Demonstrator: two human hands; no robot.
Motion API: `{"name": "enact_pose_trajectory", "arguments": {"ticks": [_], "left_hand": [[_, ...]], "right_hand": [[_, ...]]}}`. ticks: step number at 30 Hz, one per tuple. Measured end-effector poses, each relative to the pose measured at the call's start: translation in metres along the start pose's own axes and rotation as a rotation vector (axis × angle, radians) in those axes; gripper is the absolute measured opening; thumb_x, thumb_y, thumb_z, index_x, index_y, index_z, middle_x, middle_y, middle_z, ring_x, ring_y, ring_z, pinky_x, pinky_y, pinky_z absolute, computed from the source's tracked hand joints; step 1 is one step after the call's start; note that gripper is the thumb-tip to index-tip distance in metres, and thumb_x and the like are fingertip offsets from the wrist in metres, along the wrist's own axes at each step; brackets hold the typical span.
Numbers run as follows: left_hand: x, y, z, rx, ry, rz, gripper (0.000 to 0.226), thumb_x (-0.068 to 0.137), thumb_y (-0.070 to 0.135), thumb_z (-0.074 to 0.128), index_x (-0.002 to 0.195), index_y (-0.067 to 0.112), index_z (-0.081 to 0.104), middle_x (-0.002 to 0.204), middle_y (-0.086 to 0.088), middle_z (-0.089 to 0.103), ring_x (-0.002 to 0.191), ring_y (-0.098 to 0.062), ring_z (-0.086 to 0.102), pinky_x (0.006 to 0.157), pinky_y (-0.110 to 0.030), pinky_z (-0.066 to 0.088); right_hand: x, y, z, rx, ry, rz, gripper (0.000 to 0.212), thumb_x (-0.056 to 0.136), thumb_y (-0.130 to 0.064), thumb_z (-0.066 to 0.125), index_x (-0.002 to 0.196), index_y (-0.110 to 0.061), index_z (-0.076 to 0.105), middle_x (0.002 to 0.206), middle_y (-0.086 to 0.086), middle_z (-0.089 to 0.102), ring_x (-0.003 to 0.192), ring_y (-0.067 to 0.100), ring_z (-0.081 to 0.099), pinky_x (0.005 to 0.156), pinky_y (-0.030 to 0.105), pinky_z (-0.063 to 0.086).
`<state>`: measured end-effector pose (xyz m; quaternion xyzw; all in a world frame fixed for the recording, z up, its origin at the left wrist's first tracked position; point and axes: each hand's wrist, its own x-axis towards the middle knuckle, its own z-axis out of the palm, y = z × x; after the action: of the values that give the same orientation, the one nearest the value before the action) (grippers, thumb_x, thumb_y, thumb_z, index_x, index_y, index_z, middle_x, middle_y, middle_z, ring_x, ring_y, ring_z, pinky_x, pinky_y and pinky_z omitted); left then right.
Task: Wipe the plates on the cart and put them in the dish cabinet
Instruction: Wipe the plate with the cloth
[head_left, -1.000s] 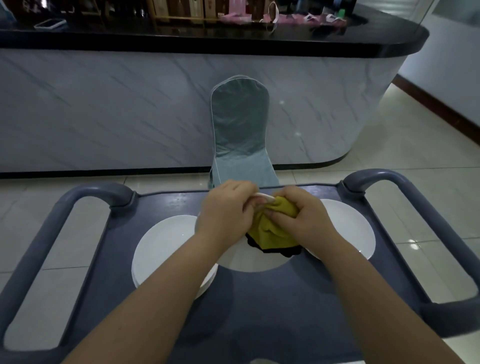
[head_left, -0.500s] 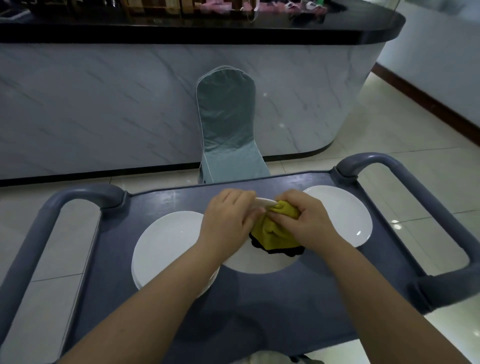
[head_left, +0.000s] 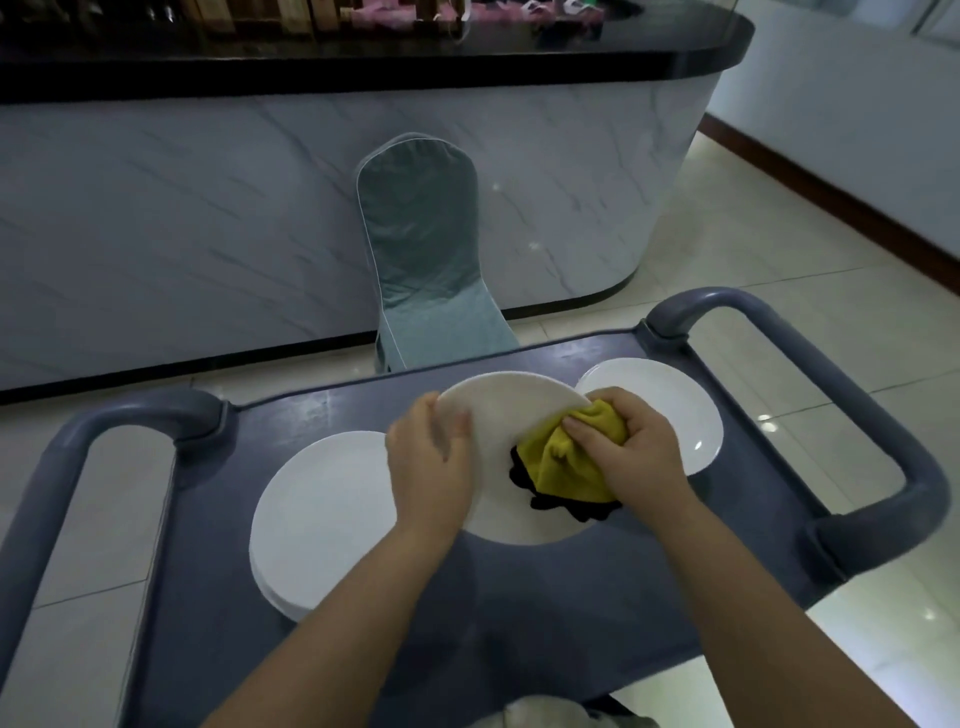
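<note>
The near half of the cart (head_left: 519, 613) top is bare grey surface crossed by the person's 2 forearms. Toward the middle, the left hand (head_left: 426, 467) grips the left rim of a white plate (head_left: 514, 415), thumb on its face and fingers curled behind, holding it tilted with its far edge raised. The right hand (head_left: 634, 452) is closed round a bunched yellow cloth (head_left: 566, 462) and presses it against the right part of that plate; a dark layer shows beneath the cloth, and it is hard to tell whether that belongs to the cloth.

By the cart's left edge lies a stack of plates (head_left: 322, 519). Near the far right corner sits 1 more plate (head_left: 680, 410), partly behind the right hand.

Beyond the far edge stands a covered chair (head_left: 421, 234) against a marble-fronted counter (head_left: 208, 208).

The wiping step appears to be under way on 1 plate. Which of the others are already wiped cannot be told. All plates seen are at the cart, and no dish cabinet is in view, so the putting away seems entirely ahead.
</note>
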<state>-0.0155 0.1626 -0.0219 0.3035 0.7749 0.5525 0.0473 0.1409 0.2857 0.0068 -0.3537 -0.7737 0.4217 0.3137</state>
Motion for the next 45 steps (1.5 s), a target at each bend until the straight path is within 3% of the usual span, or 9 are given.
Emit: {"name": "enact_pose_trajectory", "arguments": {"ticks": [4, 7, 16, 22, 25, 27, 34, 42, 45], "left_hand": [[0.026, 0.029, 0.003, 0.273, -0.104, 0.682, 0.022, 0.092, 0.034, 0.059, 0.097, 0.013, 0.065, 0.09, -0.003, 0.066, 0.083, -0.022, 0.057, 0.073, -0.031, 0.041], [0.044, 0.065, -0.001, 0.2, -0.037, 0.775, 0.013, 0.085, 0.024, 0.074, 0.083, 0.012, 0.069, 0.076, 0.003, 0.064, 0.07, -0.012, 0.053, 0.062, -0.02, 0.034], [0.014, 0.027, 0.003, -0.372, 0.143, -0.382, 0.018, 0.097, 0.033, 0.055, 0.083, 0.024, 0.058, 0.077, 0.01, 0.06, 0.075, -0.012, 0.056, 0.068, -0.026, 0.043], [0.025, 0.038, 0.008, 0.21, -0.168, 0.655, 0.022, 0.092, 0.037, 0.062, 0.094, 0.017, 0.069, 0.089, 0.004, 0.067, 0.082, -0.017, 0.057, 0.072, -0.031, 0.043], [0.043, 0.071, 0.004, 0.206, -0.085, 0.863, 0.018, 0.088, 0.032, 0.069, 0.082, 0.015, 0.071, 0.077, 0.003, 0.067, 0.073, -0.011, 0.052, 0.065, -0.02, 0.032], [0.048, 0.08, -0.002, 0.154, -0.02, 0.777, 0.009, 0.084, 0.026, 0.075, 0.084, 0.017, 0.073, 0.079, 0.006, 0.068, 0.076, -0.009, 0.056, 0.068, -0.018, 0.034], [0.014, 0.035, 0.011, -0.351, 0.115, -0.427, 0.019, 0.098, 0.036, 0.053, 0.084, 0.024, 0.057, 0.077, 0.01, 0.059, 0.076, -0.014, 0.055, 0.064, -0.023, 0.043], [0.022, 0.06, 0.004, 0.246, -0.062, 0.759, 0.021, 0.091, 0.033, 0.064, 0.093, 0.012, 0.064, 0.086, -0.001, 0.063, 0.08, -0.018, 0.051, 0.07, -0.03, 0.037], [0.035, 0.095, -0.003, 0.198, -0.038, 0.804, 0.017, 0.085, 0.025, 0.072, 0.077, 0.013, 0.063, 0.072, 0.008, 0.055, 0.069, -0.009, 0.044, 0.06, -0.023, 0.03]], "right_hand": [[0.011, -0.023, -0.012, -0.176, -0.1, -0.281, 0.013, 0.082, -0.026, 0.073, 0.09, -0.019, 0.067, 0.081, -0.01, 0.062, 0.081, 0.005, 0.057, 0.073, 0.01, 0.041], [0.022, -0.048, -0.022, -0.163, -0.059, -0.365, 0.015, 0.081, -0.031, 0.073, 0.093, -0.023, 0.067, 0.086, -0.009, 0.063, 0.084, 0.007, 0.059, 0.076, 0.018, 0.046], [0.0, -0.008, -0.011, 0.119, 0.11, 0.099, 0.012, 0.085, -0.021, 0.075, 0.085, -0.023, 0.064, 0.077, -0.008, 0.065, 0.072, 0.0, 0.058, 0.073, 0.022, 0.046], [-0.001, -0.018, -0.011, -0.214, -0.043, -0.247, 0.013, 0.085, -0.031, 0.069, 0.09, -0.021, 0.064, 0.081, -0.008, 0.06, 0.078, 0.007, 0.055, 0.071, 0.017, 0.044], [0.008, -0.046, -0.02, -0.179, 0.004, -0.353, 0.014, 0.083, -0.033, 0.07, 0.089, -0.023, 0.064, 0.08, -0.014, 0.059, 0.079, 0.003, 0.056, 0.069, 0.01, 0.041], [0.009, -0.058, -0.03, -0.088, 0.043, -0.293, 0.014, 0.083, -0.029, 0.075, 0.09, -0.028, 0.063, 0.083, -0.015, 0.063, 0.084, 0.001, 0.058, 0.073, 0.008, 0.042], [-0.005, -0.009, -0.018, 0.142, 0.133, 0.142, 0.012, 0.084, -0.022, 0.076, 0.086, -0.018, 0.065, 0.078, -0.004, 0.066, 0.075, 0.008, 0.06, 0.073, 0.025, 0.048], [0.012, -0.041, -0.038, -0.273, -0.076, -0.415, 0.011, 0.083, -0.026, 0.069, 0.09, -0.019, 0.065, 0.083, -0.009, 0.06, 0.078, 0.012, 0.056, 0.07, 0.034, 0.05], [0.016, -0.06, -0.042, -0.226, -0.017, -0.468, 0.012, 0.083, -0.024, 0.071, 0.091, -0.017, 0.067, 0.085, -0.008, 0.061, 0.081, 0.013, 0.058, 0.072, 0.031, 0.049]]}}
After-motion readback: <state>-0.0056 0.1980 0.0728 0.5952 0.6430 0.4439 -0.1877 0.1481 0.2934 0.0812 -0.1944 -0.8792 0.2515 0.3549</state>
